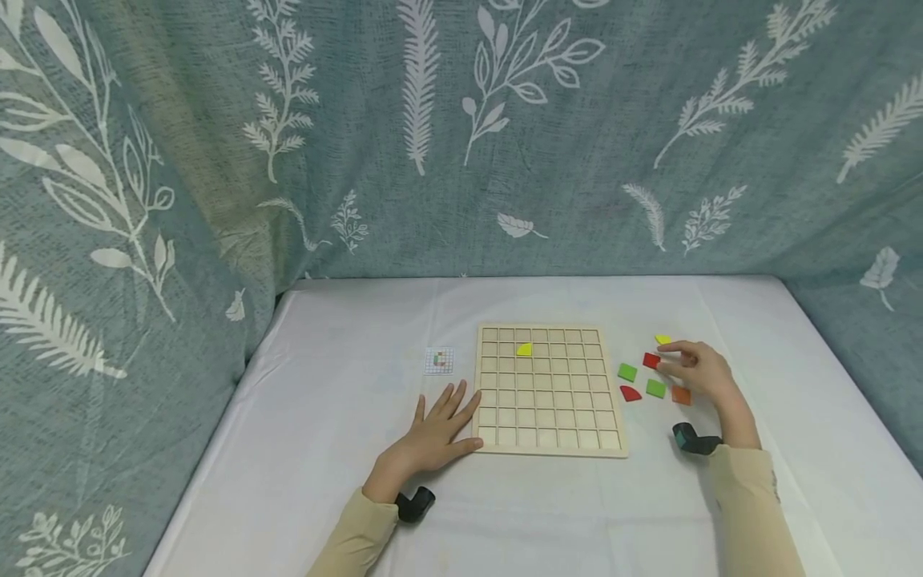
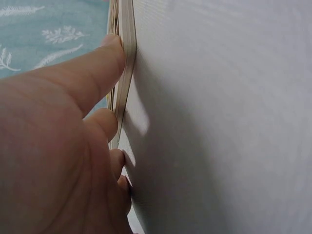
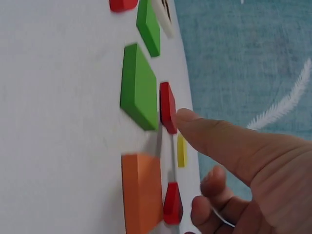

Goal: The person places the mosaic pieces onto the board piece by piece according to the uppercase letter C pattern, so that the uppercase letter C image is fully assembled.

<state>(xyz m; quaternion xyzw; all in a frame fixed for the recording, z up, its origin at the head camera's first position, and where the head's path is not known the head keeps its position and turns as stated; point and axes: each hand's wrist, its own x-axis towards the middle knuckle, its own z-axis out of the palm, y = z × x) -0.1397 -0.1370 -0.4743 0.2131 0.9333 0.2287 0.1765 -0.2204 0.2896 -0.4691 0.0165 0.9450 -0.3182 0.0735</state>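
My left hand (image 1: pixel 433 439) lies with spread fingers at the left side of a wooden grid board (image 1: pixel 548 450). Its thumb and index fingertip touch the board's edge, seen close up in the left wrist view. A yellow quarter-circle tile (image 1: pixel 525 349) sits in the board's upper part. To the right of the board, my right hand (image 1: pixel 703 370) hovers over loose tiles, fingers bent and apart from the thumb. The thumb tip is right at a red square tile (image 3: pixel 167 107). Another red tile (image 3: pixel 173 204) lies below the fingers, hidden by the hand in the head view.
Around the right hand lie two green tiles (image 1: pixel 655 389), an orange tile (image 1: pixel 681 395), a red quarter-circle tile (image 1: pixel 630 393) and a yellow tile (image 1: pixel 663 340). A small pattern card (image 1: pixel 438 361) lies left of the board. A patterned curtain (image 1: pixel 461 200) hangs behind the white table (image 1: pixel 324 361).
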